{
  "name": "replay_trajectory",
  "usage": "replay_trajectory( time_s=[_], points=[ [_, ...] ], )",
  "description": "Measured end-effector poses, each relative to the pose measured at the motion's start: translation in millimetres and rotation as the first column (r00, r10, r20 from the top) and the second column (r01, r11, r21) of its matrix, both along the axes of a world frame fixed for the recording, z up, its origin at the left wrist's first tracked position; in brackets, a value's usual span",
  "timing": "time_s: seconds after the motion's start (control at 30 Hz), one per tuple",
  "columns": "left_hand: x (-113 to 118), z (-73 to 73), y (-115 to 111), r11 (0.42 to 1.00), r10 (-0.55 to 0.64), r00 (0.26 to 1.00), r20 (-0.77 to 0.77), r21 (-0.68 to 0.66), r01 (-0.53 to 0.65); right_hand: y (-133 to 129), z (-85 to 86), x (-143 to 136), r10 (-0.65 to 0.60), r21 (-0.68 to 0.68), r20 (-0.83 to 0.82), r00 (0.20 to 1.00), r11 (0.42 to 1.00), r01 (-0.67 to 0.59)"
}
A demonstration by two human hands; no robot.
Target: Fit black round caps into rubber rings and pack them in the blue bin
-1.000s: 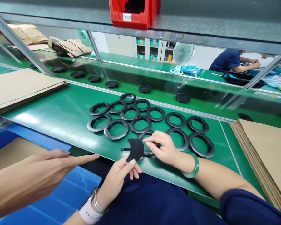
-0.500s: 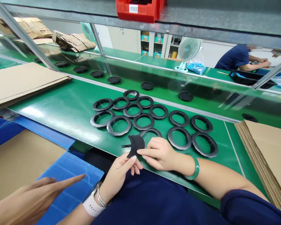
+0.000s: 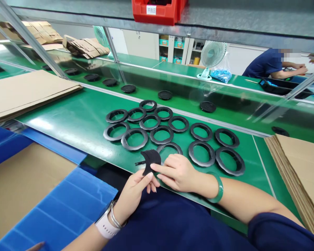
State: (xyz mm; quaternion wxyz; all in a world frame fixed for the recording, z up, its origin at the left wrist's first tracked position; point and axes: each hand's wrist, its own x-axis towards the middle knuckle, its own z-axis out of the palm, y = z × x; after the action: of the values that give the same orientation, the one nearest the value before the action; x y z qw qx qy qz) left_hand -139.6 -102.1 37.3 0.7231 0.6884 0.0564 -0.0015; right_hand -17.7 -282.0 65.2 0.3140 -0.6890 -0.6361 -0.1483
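My left hand point(image 3: 134, 190) pinches a flat black crescent-shaped plastic piece point(image 3: 150, 159) by its lower edge, just above the near edge of the green bench point(image 3: 75, 118). My right hand point(image 3: 176, 172) touches the same piece from the right with thumb and fingers, a green bangle on its wrist. Several black plastic rings point(image 3: 134, 138) lie in rows on the bench right behind my hands, the nearest ring point(image 3: 169, 148) partly hidden by my right hand.
Flat cardboard stacks lie at the left point(image 3: 26, 92) and right point(image 3: 300, 167). A blue bin point(image 3: 68, 205) with cardboard inside sits lower left. Black discs point(image 3: 164, 94) ride the belt behind a clear guard. A red bin point(image 3: 157, 10) stands overhead. Another person point(image 3: 270, 64) works far right.
A second person's hand at lower left has pulled back almost out of the frame. My hands hold the black piece much as before, slightly nearer to me.
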Motion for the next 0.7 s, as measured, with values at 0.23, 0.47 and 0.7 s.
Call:
replay_trajectory(
  time_s=[0.23,0.47,0.7],
  points=[
    [-0.5,0.1,-0.9,0.998,0.022,0.999,0.026,-0.053,-0.020,1.5,-1.2,-6.4,0.030,-0.025,0.013,0.999,0.999,-0.029],
    [-0.7,2.7,-0.7,0.999,0.033,0.999,0.019,-0.029,-0.032,0.5,-0.1,-3.8,0.024,-0.013,0.021,0.999,1.000,-0.023],
    [0.8,4.2,-0.2,0.999,0.035,0.999,-0.008,-0.005,-0.035,-0.8,-1.8,3.4,-0.096,0.008,-0.010,0.995,0.995,0.096]
  ],
)
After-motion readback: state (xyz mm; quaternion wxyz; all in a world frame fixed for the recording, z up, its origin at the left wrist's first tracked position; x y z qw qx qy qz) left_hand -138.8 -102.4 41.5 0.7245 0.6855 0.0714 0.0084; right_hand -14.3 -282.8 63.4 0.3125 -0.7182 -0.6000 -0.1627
